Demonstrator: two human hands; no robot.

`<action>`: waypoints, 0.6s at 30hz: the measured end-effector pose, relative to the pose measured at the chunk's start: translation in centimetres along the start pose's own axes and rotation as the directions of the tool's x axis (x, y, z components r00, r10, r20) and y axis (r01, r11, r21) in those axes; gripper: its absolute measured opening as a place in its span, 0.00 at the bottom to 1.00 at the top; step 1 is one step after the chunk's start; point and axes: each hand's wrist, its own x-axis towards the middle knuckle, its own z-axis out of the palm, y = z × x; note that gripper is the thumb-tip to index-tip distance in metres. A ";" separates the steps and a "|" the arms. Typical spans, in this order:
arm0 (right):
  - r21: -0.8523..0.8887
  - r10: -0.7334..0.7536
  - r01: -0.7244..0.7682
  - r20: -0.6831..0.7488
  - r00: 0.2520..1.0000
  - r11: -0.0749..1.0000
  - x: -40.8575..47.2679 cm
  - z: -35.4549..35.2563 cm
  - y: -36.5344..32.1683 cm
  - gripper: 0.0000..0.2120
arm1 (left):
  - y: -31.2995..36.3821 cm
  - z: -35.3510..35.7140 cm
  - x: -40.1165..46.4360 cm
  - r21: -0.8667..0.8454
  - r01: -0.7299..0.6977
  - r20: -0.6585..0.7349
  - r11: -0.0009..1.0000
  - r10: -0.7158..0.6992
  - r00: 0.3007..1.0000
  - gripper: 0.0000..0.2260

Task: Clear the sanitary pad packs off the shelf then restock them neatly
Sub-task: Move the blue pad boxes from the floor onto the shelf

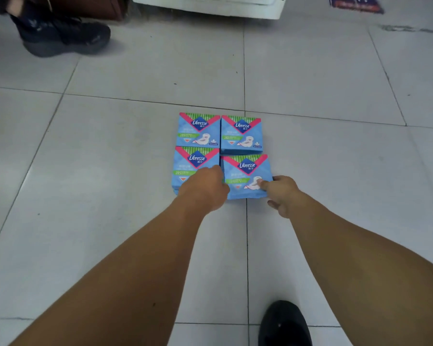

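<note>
- four blue sanitary pad packs (220, 153) flat on the tiled floor (323, 171), laid two by two, printed faces up; no shelf in view.
- near-right pack (246, 174) tilted and raised above its neighbours, near edge lifted; blue edges below it suggest more packs stacked beneath, count unclear.
- left hand (205, 189) curled over the gap between the two near packs, fingertips hidden; grip on the near-right pack's left edge likely, cannot tell for sure.
- right hand (281, 194) pinching the near-right pack's right edge, thumb on top.
- judged step: packs cleared to the floor, one being handled; setting down or picking up not decidable.
- next move calls for an even two-sided hold, pack kept level.
- dark shoe (284, 323) at near edge; another dark shoe (63, 37) far left.
</note>
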 end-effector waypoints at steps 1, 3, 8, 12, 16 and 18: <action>0.004 0.009 -0.009 0.011 1.000 1.000 -0.3 -0.3 -0.3 0.07 | 0.3 -0.1 -0.1 0.012 -0.001 -0.005 1.000 0.001 1.000 0.12; -0.001 0.002 -0.002 0.015 1.000 1.000 -0.9 -1.1 -0.7 0.09 | 1.0 -0.6 -0.2 0.014 0.010 -0.027 1.000 -0.010 1.000 0.12; -0.081 -0.190 0.191 0.027 0.981 0.978 -3.9 -3.7 -5.2 0.04 | 2.2 -3.1 -1.8 -0.049 0.073 -0.148 0.996 -0.080 0.986 0.13; 0.036 -0.345 0.343 0.164 0.924 0.938 -8.7 -5.1 -9.8 0.13 | 2.3 -7.0 -4.0 -0.337 0.122 -0.131 0.934 -0.175 0.976 0.20; 0.029 -0.436 0.451 0.318 0.842 0.892 -15.1 -5.6 -12.1 0.11 | 1.9 -12.2 -8.5 -0.665 0.005 -0.160 0.747 -0.149 0.976 0.10; -0.031 -0.488 0.537 0.377 0.787 0.843 -18.8 -5.5 -13.0 0.09 | 1.2 -14.7 -12.0 -0.722 -0.047 -0.225 0.690 -0.171 0.959 0.06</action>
